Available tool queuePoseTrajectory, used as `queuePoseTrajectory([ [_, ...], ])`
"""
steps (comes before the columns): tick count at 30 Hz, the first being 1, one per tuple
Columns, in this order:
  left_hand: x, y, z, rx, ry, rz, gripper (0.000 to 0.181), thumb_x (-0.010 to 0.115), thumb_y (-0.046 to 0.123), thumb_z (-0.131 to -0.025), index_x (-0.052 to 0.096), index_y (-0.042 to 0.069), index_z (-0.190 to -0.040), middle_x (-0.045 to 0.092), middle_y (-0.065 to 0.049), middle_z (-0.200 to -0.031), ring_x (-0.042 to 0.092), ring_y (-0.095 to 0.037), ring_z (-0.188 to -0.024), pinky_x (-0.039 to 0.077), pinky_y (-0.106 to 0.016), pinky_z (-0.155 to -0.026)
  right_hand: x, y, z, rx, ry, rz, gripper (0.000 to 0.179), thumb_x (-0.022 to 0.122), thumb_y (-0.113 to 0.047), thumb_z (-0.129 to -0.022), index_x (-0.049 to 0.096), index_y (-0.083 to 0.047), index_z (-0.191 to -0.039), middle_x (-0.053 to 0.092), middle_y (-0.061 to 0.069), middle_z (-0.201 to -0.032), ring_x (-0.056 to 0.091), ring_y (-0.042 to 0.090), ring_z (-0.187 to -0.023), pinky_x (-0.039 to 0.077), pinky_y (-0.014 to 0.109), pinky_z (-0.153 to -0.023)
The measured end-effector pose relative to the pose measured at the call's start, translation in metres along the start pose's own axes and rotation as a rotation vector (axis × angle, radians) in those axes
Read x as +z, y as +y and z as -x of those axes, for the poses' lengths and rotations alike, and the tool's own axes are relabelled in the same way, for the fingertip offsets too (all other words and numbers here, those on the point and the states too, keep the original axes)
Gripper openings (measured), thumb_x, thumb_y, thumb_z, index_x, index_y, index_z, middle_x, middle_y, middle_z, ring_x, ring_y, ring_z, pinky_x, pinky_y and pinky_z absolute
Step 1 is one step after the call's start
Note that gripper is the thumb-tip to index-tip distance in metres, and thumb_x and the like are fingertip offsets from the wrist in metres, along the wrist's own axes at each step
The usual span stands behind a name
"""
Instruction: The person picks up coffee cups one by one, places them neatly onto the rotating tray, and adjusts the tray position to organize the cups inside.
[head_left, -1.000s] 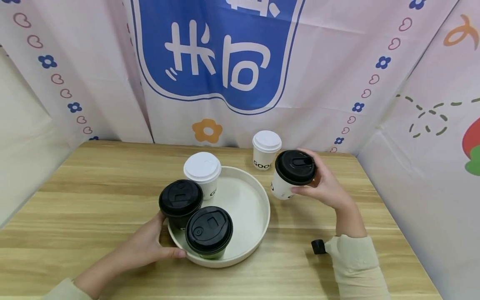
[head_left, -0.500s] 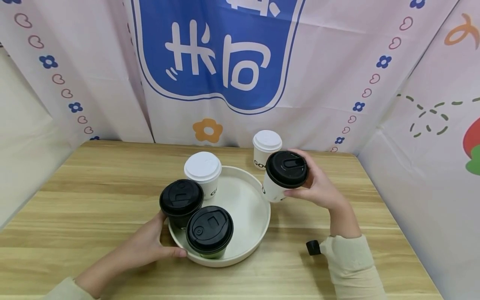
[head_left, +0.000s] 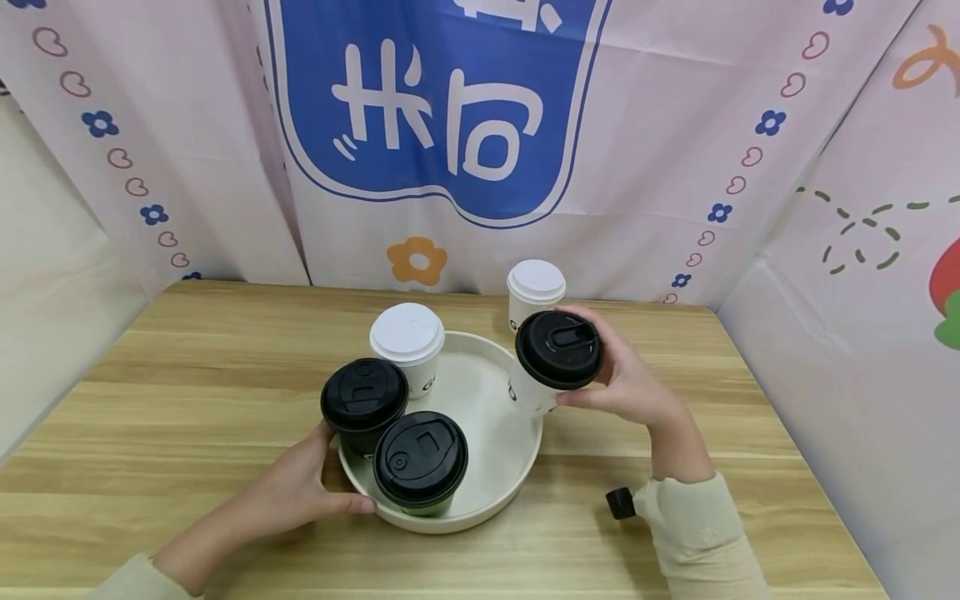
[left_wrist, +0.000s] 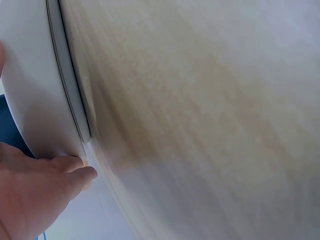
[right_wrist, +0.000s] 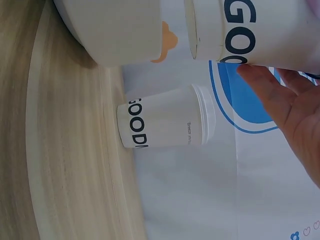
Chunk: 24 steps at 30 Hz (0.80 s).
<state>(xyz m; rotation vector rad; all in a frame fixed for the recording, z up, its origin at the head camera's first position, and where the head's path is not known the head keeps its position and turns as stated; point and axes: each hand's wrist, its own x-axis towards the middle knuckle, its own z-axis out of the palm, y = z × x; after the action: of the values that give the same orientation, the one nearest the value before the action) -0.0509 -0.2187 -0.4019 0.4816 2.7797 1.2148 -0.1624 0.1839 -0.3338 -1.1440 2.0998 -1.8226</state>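
Observation:
My right hand [head_left: 622,379] grips a white paper coffee cup [head_left: 531,393] with a black lid [head_left: 559,348], fingers and thumb round its side. It is slightly tilted over the right rim of a round cream tray [head_left: 517,475]; the right wrist view shows the cup's base [right_wrist: 192,30] raised above the tray wall [right_wrist: 115,35]. At the tray's left edge, my left hand [head_left: 292,492] holds the rim, thumb in front and fingers farther back. Standing in the tray are two black-lidded cups, one at the left [head_left: 365,396] and one in front [head_left: 420,458], plus a white-lidded cup [head_left: 407,342] behind them.
Another white-lidded paper cup [head_left: 535,287] stands on the wooden table [head_left: 187,375] behind the tray, partly covered by the held cup. A printed cloth [head_left: 637,167] hangs along the back. A small black piece [head_left: 620,503] sits beside my right sleeve.
My right hand has carried the black-lidded cup leftward and slightly toward me, from beside the tray to over its right rim. My left hand and the tray have stayed in place.

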Motion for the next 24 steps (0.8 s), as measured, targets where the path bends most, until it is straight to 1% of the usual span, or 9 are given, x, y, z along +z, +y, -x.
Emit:
queuePoseTrajectory([
  [5,0.0,0.0,0.0,-0.004,-0.002,-0.002,0.121,0.089,0.052,-0.065,0.023,0.002,-0.154,0.043,-0.023,-0.152,0.044,-0.041,-0.137,0.036,-0.063,-0.108,0.005,-0.001,-0.001,0.02,-0.024,-0.004,0.101,0.078,0.018,-0.07,0.027,-0.006,-0.153,0.045,0.002,-0.147,0.05,0.015,-0.131,0.053,0.031,-0.101],
  [12,0.001,-0.001,-0.001,-0.001,0.001,-0.003,0.123,0.09,0.051,-0.065,0.022,0.001,-0.154,0.042,-0.024,-0.152,0.043,-0.044,-0.138,0.033,-0.064,-0.109,0.015,0.0,-0.005,0.014,-0.066,-0.028,0.101,0.079,0.017,-0.07,0.025,-0.002,-0.153,0.047,0.003,-0.146,0.052,0.015,-0.13,0.053,0.032,-0.101],
  [19,0.001,-0.002,0.0,-0.003,0.004,-0.007,0.123,0.089,0.051,-0.065,0.022,0.002,-0.154,0.042,-0.024,-0.152,0.044,-0.043,-0.137,0.035,-0.064,-0.108,0.024,0.004,-0.007,0.03,-0.122,-0.049,0.099,0.08,0.013,-0.072,0.027,-0.005,-0.153,0.049,0.002,-0.146,0.053,0.014,-0.13,0.053,0.033,-0.102],
  [24,0.001,-0.002,0.0,-0.011,0.0,-0.012,0.124,0.089,0.052,-0.065,0.02,0.003,-0.155,0.04,-0.024,-0.153,0.043,-0.043,-0.138,0.034,-0.064,-0.109,0.028,0.007,-0.006,0.046,-0.143,-0.059,0.101,0.081,0.013,-0.071,0.026,-0.006,-0.154,0.048,0.002,-0.147,0.053,0.013,-0.131,0.052,0.033,-0.103],
])
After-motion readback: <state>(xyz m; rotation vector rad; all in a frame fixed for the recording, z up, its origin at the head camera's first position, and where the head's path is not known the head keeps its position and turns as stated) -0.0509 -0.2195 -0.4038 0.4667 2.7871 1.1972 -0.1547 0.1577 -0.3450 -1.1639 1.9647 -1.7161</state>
